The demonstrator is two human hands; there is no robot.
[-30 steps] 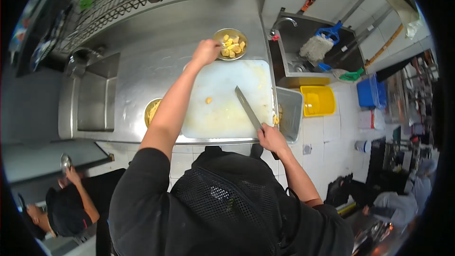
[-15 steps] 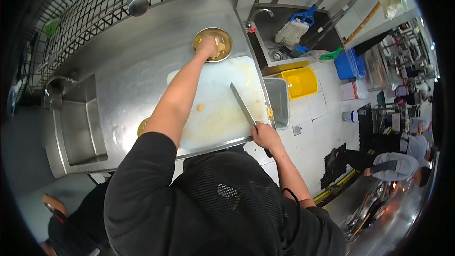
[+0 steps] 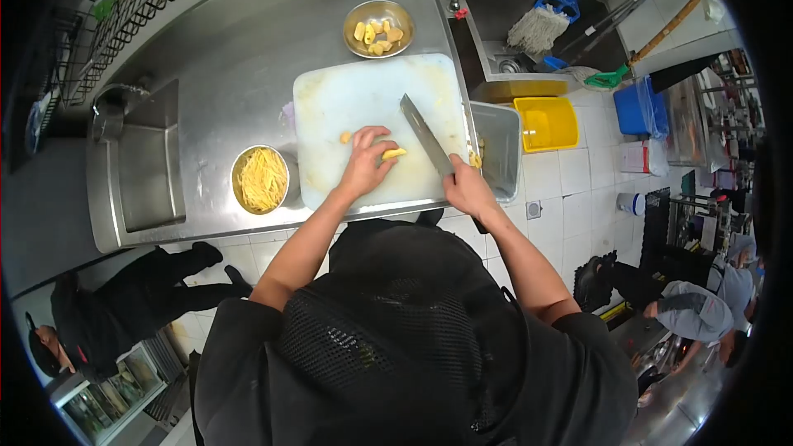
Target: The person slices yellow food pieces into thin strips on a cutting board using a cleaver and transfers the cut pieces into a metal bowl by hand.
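My right hand (image 3: 468, 188) is wrapped round the handle of a large knife (image 3: 426, 134), whose blade lies over the right part of the white cutting board (image 3: 322, 91). On the board, my left hand (image 3: 363, 163) has its fingertips at a yellow piece (image 3: 394, 154), with thumb and fingers around its left end. A small round piece (image 3: 345, 138) rests just left of those fingers. Behind the board stands a metal bowl (image 3: 379, 29) with several yellow chunks. Thin yellow strips (image 3: 263, 181) fill another metal bowl to the left of the board.
A metal sink (image 3: 149, 173) is at the left of the counter. Right of the board are a grey bin (image 3: 500, 149), a yellow bucket (image 3: 548, 125) and a sink with mops (image 3: 538, 29). One person (image 3: 124, 306) is at lower left, others at far right.
My left hand has come back from the rear bowl to the board and now has a yellow piece at its fingertips. The knife stays in my right hand. The view has shifted.
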